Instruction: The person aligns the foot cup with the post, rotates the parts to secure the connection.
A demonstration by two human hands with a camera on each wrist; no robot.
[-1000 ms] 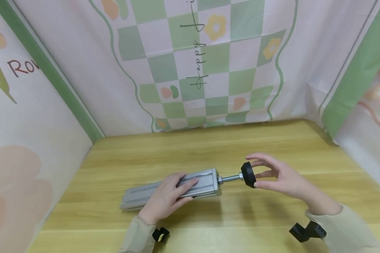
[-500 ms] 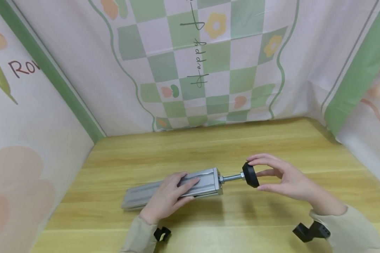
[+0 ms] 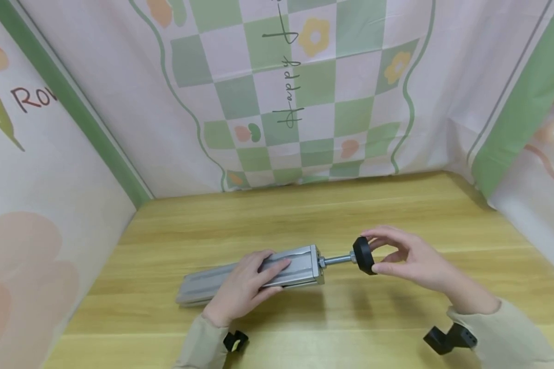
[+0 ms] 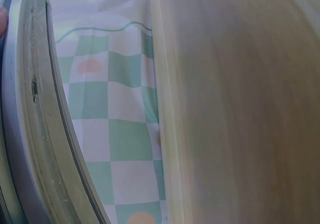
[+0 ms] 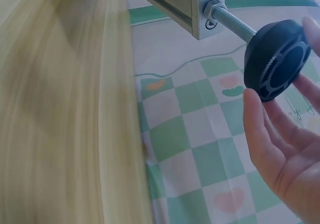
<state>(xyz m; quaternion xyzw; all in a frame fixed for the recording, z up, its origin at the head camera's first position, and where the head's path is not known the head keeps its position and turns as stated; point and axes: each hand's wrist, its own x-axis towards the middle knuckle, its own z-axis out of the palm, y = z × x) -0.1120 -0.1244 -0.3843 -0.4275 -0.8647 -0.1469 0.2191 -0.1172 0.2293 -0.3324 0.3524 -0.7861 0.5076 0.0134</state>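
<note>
My left hand (image 3: 244, 289) lies over a grey aluminium profile (image 3: 297, 267), fingers across its top and thumb along the near side, holding it. A threaded rod (image 3: 338, 260) with nuts sticks out of the profile's right end and carries a round black levelling foot (image 3: 363, 255). My right hand (image 3: 415, 264) holds the foot's rim between thumb and fingertips. In the right wrist view the foot's ribbed underside (image 5: 287, 67) faces the palm, and a nut (image 5: 214, 10) sits against the bolted end plate. Only the profile's slotted side (image 4: 42, 109) and a fingertip show in the left wrist view.
The wooden table (image 3: 258, 218) runs back to a checkered curtain (image 3: 304, 123), with more printed curtain on the left and right. Each wrist wears a black camera mount, such as the right mount (image 3: 450, 338).
The right fingers have shifted round the foot's rim, loosening and closing on it again. The left hand and the profile stay put.
</note>
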